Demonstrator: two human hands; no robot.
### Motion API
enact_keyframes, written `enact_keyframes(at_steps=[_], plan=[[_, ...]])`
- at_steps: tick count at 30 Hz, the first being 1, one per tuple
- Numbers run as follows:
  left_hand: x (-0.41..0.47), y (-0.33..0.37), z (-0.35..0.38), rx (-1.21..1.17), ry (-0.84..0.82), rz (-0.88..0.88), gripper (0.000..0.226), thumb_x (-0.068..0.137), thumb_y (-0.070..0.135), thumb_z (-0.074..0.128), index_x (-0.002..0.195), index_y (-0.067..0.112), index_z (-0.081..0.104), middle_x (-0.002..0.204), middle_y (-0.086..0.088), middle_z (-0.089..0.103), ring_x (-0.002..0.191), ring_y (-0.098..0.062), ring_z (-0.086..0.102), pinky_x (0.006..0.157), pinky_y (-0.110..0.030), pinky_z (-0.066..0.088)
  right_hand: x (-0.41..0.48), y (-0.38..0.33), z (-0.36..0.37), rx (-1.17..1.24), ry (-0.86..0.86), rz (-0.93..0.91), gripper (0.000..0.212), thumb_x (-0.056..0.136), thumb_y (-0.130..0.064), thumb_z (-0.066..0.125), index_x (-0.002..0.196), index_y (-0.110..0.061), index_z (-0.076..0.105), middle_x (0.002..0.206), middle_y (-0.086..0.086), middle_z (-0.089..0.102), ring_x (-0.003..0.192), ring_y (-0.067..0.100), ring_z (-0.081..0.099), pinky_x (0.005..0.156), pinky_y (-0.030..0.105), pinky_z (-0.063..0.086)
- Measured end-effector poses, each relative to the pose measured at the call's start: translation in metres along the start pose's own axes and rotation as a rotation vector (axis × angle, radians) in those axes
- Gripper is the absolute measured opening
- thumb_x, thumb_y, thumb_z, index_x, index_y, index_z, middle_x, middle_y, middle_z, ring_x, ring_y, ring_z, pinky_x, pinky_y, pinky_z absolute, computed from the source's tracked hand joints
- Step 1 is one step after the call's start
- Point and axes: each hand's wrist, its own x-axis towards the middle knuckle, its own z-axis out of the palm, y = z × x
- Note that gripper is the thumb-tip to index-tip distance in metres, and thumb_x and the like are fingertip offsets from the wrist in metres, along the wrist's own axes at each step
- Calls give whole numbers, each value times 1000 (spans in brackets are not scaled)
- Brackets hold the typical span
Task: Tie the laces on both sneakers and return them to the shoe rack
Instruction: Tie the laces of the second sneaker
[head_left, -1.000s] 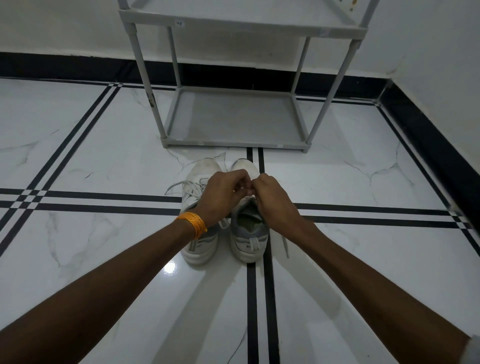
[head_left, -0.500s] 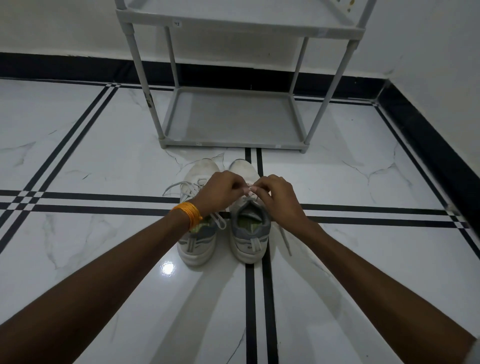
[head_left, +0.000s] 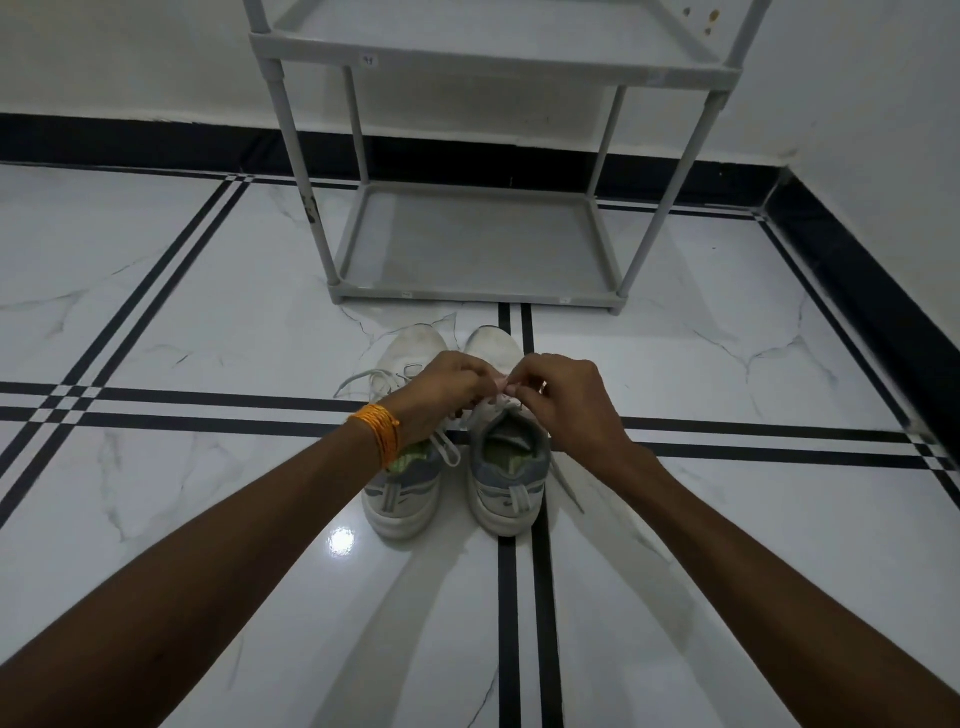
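From the head view, two white sneakers stand side by side on the marble floor (head_left: 208, 322), toes pointing toward the grey shoe rack (head_left: 483, 244) just beyond them. Both hands meet over the right sneaker (head_left: 506, 467). The left hand (head_left: 441, 395) reaches across the left sneaker (head_left: 402, 488), its fingers curled in and pinched on the white lace (head_left: 498, 385) of the right sneaker above the tongue. The right hand (head_left: 563, 400) mirrors it: its fingers are bent and pressed together at the tips, nipping the same lace close beside the left fingertips. The two hands nearly touch; whether a loop is formed between them cannot be told. An orange thread band (head_left: 382, 434) circles the left wrist. The left sneaker's laces (head_left: 363, 379) lie loose, spilling sideways onto the floor, with another end hanging by its collar. A loose lace end of the right sneaker trails on the floor at its right side.
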Motion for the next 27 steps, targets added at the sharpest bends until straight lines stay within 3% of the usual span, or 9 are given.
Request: enact_keyframes(at_steps=[3,6,8,12,17,19,23,27], plan=[[3,1,-4,-37,32,13,15,88,8,62,95,3,75,90,-12,71,83,-22,57,74,-33,49,2,-1,-6,159,26,113,4,82,-16,74,83,-15,71,75,-2,70,69,10,62,65,23,53],[4,0,-9,-106,112,5,18,86,2,62,98,4,75,96,-10,73,84,-19,59,71,-27,50,0,1,-14,184,59,175,6,82,-18,74,80,-16,69,72,-3,68,64,6,58,60,11,44],[4,-6,-14,-48,174,37,16,83,1,65,94,5,76,92,-6,74,83,-15,62,68,-22,48,-3,9,-20,127,53,189,6,84,-18,72,81,-16,68,70,-5,66,61,3,55,59,11,40],[-1,-23,-19,601,294,298,12,81,8,70,88,12,78,76,3,68,68,-9,59,60,-9,37,-27,37,-23,-63,-22,240,10,91,-19,63,85,-11,64,72,1,66,64,17,59,62,32,48],[4,-32,-12,969,181,360,16,80,4,64,88,10,76,87,-10,75,83,-27,66,71,-27,42,-43,44,-2,-211,-243,308,16,98,-20,50,92,-9,60,85,9,68,74,25,60,66,34,46],[4,-34,-11,947,188,343,14,77,4,66,87,9,74,88,-10,74,83,-27,65,70,-27,41,-39,41,-1,-191,-274,317,15,97,-20,50,92,-8,58,85,10,68,76,28,60,66,35,44],[2,-31,-13,583,293,288,10,78,11,71,87,10,73,83,-6,72,74,-16,62,68,-25,46,-33,36,-8,98,-184,444,10,90,-18,61,85,-9,61,75,3,65,65,16,57,57,24,43],[-1,-18,-18,323,119,183,14,80,13,71,94,10,74,88,-3,74,79,-14,69,70,-20,55,-29,30,-10,417,-62,573,8,82,-15,71,83,-10,64,75,0,68,66,10,60,62,24,49]])
